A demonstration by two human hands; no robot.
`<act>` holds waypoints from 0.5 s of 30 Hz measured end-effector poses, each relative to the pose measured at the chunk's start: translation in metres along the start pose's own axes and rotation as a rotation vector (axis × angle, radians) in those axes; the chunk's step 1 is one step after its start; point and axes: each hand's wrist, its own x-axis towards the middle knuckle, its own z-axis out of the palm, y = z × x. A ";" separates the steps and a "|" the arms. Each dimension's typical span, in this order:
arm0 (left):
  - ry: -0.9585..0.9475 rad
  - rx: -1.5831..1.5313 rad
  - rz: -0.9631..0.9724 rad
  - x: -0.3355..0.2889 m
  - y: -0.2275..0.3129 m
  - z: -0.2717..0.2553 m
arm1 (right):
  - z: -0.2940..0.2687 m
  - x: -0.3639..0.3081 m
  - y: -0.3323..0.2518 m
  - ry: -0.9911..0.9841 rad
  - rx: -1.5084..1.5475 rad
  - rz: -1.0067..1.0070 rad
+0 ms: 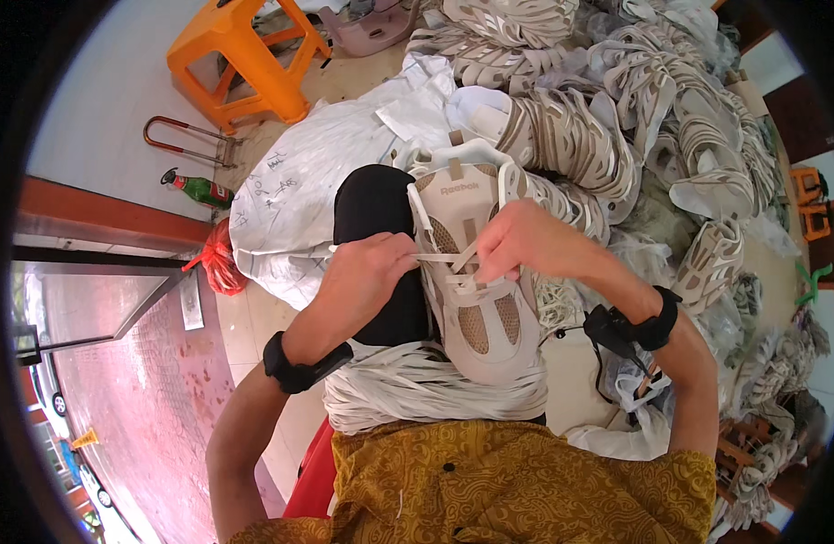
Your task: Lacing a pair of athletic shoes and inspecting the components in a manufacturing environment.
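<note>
Sneaker upper in beige and off-white with tan mesh panels point(491, 337) lies toe toward the mustard patterned shirt point(526, 471), along the right edge of what looks like a black-clothed left thigh point(371, 204). A flat cream lace point(439, 257) crosses its throat. The left hand point(370, 272) is curled closed, thumb and forefinger pinching the lace at the upper's left edge; the right hand point(524, 240) bends over the right edge, fingertips drawn together on the lace near the lower eyelets. Lacing the lowest rows seems the step in hand; the next move would call for guiding an end through an eyelet, strands flat and even. The toe overlaps the upper edge of a loose bundle of whitish laces point(426, 392). Beyond the heel lie a white woven sack point(294, 195) and overlapping rows of similar uppers point(571, 136).
</note>
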 end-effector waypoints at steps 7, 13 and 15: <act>-0.066 0.177 0.068 -0.011 -0.016 -0.012 | -0.011 -0.009 0.004 0.018 -0.173 0.082; -0.033 0.062 -0.077 -0.026 -0.034 -0.041 | -0.008 -0.009 0.015 0.185 -0.470 -0.332; -0.060 0.134 -0.152 -0.040 -0.054 -0.045 | -0.012 -0.002 0.026 0.485 -0.713 -0.387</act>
